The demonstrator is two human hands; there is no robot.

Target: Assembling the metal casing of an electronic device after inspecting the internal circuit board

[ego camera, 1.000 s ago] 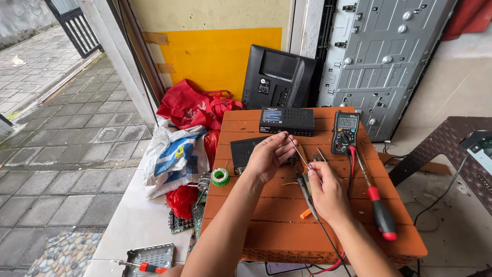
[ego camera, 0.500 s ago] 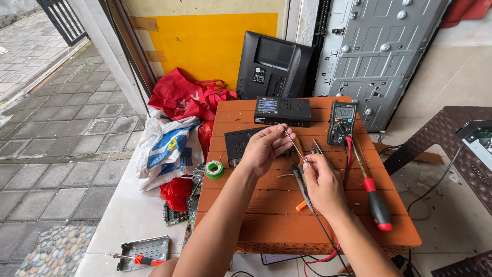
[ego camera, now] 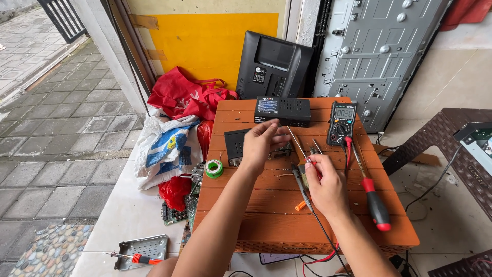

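At frame centre, a thin probe (ego camera: 296, 139) is gripped in the right hand (ego camera: 324, 182), while the left hand (ego camera: 261, 143) is half-closed above a small part (ego camera: 279, 152). The meter (ego camera: 342, 116) is kept near, upper right on the desk (ego camera: 246, 225), display readable.

This looks like an informal electronics repair spot set up on a tiled porch beside a paved yard. A low orange table (ego camera: 266, 225) at centre carries a digital multimeter (ego camera: 342, 122), a black set-top box (ego camera: 283, 111) and a red-handled screwdriver (ego camera: 373, 200). Behind it lean a television back cover (ego camera: 271, 65) and a bare metal screen chassis (ego camera: 382, 51) (upper right), with a circuit board (ego camera: 174, 213) on the floor.
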